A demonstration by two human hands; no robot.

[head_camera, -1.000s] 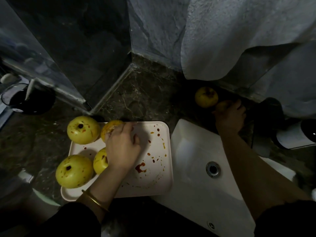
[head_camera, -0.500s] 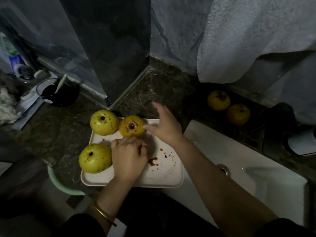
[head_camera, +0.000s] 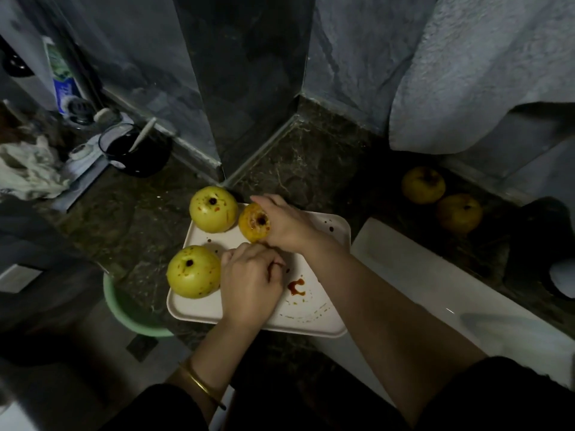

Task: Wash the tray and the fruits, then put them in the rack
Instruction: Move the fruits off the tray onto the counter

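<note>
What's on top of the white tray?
The far yellow-green fruit, the near yellow-green fruit, an orange fruit gripped by the right hand, and red smears. The left hand covers part of the tray, so whatever lies beneath it is hidden.

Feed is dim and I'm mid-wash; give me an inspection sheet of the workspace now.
Surface: dark marble counter, white sink set in it.
Job's things: sauce-stained tray; far fruit and near fruit on it; farther counter fruit, nearer counter fruit behind sink; rack not seen.
Clutter: green basin, dark cup, crumpled cloth.
Hands: right hand grips orange-stained fruit; left hand curled over tray, anything under it hidden.
Cables: nothing seen.
Surroundings: towel hanging above.
</note>
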